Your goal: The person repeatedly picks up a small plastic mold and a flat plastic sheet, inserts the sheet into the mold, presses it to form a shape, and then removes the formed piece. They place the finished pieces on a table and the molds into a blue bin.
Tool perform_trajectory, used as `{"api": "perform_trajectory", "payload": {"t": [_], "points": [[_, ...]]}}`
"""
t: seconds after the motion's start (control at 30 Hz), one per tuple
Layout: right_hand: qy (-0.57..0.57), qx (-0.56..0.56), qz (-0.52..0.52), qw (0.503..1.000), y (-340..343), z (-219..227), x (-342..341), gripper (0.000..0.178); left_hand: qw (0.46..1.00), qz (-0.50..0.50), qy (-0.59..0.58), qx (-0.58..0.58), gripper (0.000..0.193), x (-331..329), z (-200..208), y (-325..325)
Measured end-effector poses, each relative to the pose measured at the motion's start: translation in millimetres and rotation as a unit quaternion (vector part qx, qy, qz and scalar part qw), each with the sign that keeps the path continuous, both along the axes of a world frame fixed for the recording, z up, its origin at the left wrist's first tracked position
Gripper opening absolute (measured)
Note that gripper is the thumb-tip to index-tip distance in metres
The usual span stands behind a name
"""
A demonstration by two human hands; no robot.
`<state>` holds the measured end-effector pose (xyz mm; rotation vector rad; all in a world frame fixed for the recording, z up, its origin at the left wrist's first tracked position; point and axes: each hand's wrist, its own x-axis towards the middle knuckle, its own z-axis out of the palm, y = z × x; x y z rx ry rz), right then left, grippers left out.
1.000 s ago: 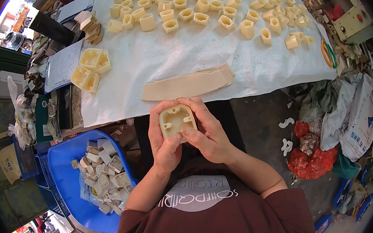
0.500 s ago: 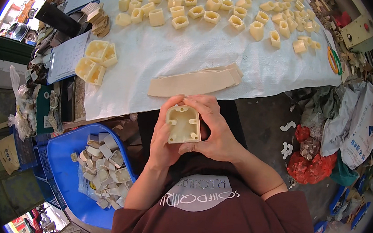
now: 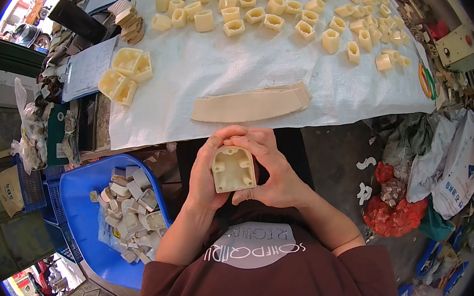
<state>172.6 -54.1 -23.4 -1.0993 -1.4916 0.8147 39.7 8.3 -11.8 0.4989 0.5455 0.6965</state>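
Note:
Between both hands I hold a cream-coloured moulded housing [image 3: 233,173], its hollow side facing up, with an arched upper end and small posts inside. My left hand [image 3: 207,168] wraps its left side. My right hand [image 3: 271,174] curls round its right side, the thumb near the lower corner, and the fingers of both hands meet above the arched end. Just past the hands, a stack of long beige strips [image 3: 250,103] lies near the edge of the white-covered table [image 3: 163,89]. To its left sit several similar cream housings [image 3: 127,74].
Many small yellowish hollow blocks [image 3: 275,22] spread across the table's far part. At lower left stands a blue tub [image 3: 84,190] with beige pieces in it. Red bags [image 3: 393,217] and white sacks [image 3: 458,163] sit on the right. Green-handled scissors [image 3: 429,81] lie at the table's right edge.
The housing has come slightly closer to my body and turned a little in my hands. Both hands still hold it.

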Motion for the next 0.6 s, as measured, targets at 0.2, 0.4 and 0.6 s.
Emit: {"api": "perform_trajectory", "payload": {"t": [0.2, 0.4, 0.6], "points": [[-0.007, 0.015, 0.019, 1.000, 3, -5, 4, 0.080, 0.997, -0.011, 0.027, 0.075, 0.040, -1, -5, -5], [0.184, -0.094, 0.025, 0.978, 6, -3, 5, 0.055, 0.993, -0.056, 0.022, 0.099, 0.070, -4, 3, -7], [0.428, -0.282, 0.113, 0.851, 23, -5, 9, 0.023, 0.994, 0.001, 0.053, 0.093, 0.073, 7, 4, -12]]}}
